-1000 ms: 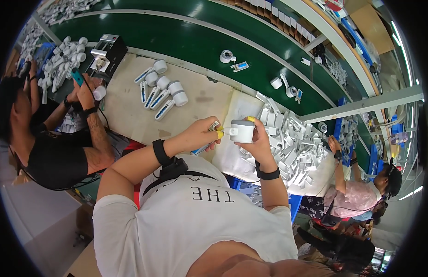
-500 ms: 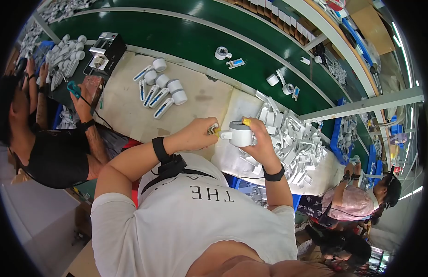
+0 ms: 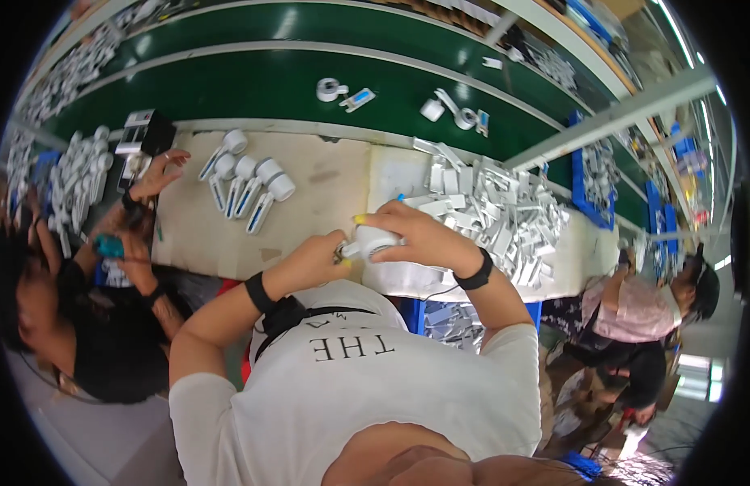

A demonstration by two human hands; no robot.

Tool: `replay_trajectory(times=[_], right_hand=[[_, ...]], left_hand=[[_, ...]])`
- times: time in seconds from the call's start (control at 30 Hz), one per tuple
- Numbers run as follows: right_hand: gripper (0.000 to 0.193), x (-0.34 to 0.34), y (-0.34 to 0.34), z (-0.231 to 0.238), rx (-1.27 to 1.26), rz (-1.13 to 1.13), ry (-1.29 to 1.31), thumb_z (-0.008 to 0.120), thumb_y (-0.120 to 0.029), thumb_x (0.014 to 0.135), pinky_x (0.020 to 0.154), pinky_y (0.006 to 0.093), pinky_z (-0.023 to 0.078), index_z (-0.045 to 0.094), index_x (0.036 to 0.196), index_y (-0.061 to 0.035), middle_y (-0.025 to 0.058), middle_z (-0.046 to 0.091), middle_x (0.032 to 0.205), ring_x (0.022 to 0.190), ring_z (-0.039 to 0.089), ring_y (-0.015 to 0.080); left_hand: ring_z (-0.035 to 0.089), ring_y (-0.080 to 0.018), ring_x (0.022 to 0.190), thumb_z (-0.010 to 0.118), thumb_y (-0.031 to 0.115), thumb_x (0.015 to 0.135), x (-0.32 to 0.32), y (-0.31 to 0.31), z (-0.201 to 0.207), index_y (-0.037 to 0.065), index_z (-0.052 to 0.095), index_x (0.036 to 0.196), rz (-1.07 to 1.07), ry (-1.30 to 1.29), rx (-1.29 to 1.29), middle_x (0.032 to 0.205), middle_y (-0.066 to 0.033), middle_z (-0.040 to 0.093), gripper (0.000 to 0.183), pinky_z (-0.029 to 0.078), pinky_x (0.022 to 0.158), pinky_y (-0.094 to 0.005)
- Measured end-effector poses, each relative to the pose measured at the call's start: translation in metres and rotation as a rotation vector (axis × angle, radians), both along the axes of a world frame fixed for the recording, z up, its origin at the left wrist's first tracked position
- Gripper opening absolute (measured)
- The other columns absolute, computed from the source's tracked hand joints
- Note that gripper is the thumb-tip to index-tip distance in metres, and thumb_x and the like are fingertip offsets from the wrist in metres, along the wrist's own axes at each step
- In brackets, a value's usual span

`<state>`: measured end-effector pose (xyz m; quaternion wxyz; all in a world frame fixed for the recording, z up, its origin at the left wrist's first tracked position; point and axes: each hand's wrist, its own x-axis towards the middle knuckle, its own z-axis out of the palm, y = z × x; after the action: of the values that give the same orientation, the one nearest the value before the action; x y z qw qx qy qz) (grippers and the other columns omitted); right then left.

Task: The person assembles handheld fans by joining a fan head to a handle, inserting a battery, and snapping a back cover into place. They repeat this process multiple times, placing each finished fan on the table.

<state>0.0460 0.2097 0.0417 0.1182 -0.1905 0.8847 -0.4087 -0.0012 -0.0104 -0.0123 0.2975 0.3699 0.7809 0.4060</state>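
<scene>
My right hand (image 3: 424,236) is closed around a white round-headed plastic housing (image 3: 373,240) with a short neck. That neck points left, toward my left hand (image 3: 312,259). The left fingers are pinched together beside the neck's end, around a small metal piece (image 3: 339,253) whose kind is too small to tell. Yellow covers show on fingertips of both hands. To the left on the pale tabletop (image 3: 318,194) lie several finished-looking white devices (image 3: 247,182), each with a round head and a handle bearing a blue strip.
A heap of loose white plastic parts (image 3: 504,211) covers the right of the table. Behind runs a green conveyor (image 3: 253,89) carrying a few devices. At left a co-worker's hand (image 3: 158,174) reaches near a black machine (image 3: 144,134). Blue bins (image 3: 590,182) stand at right.
My right hand has turned the housing over and now covers it from above; its neck has come against my left fingers. The view has shifted. The co-worker's hand at left has reached toward the table.
</scene>
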Motion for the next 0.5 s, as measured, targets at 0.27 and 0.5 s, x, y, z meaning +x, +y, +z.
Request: replay_trajectory(times=[0.27,0.5], right_hand=[[0.056,-0.003,0.003,-0.046,-0.115,0.033,-0.143,0.065,-0.032,0.075,0.078,0.0303,0.042,0.047,0.124,-0.0113,0.0127,0.05,0.098,0.09,0.052,0.0258],[0.048,-0.028,0.027,-0.111,-0.785,-0.156,-0.661,0.06,-0.036,0.079,0.077,0.03,0.044,0.052,0.118,-0.0093,0.0107,0.055,0.105,0.09,0.054,0.0241]], left_hand=[[0.056,-0.0237,0.056,0.058,0.019,0.075,0.0,0.0,-0.01,-0.002,0.047,0.089,-0.031,-0.246,-0.105,0.066,-0.0137,0.056,0.027,0.044,0.053,-0.0334],[0.056,-0.0151,0.059,0.048,0.012,0.084,-0.001,0.001,-0.029,0.001,0.05,0.092,0.142,-0.8,0.108,0.073,-0.0084,0.057,0.013,0.047,0.055,-0.0292]])
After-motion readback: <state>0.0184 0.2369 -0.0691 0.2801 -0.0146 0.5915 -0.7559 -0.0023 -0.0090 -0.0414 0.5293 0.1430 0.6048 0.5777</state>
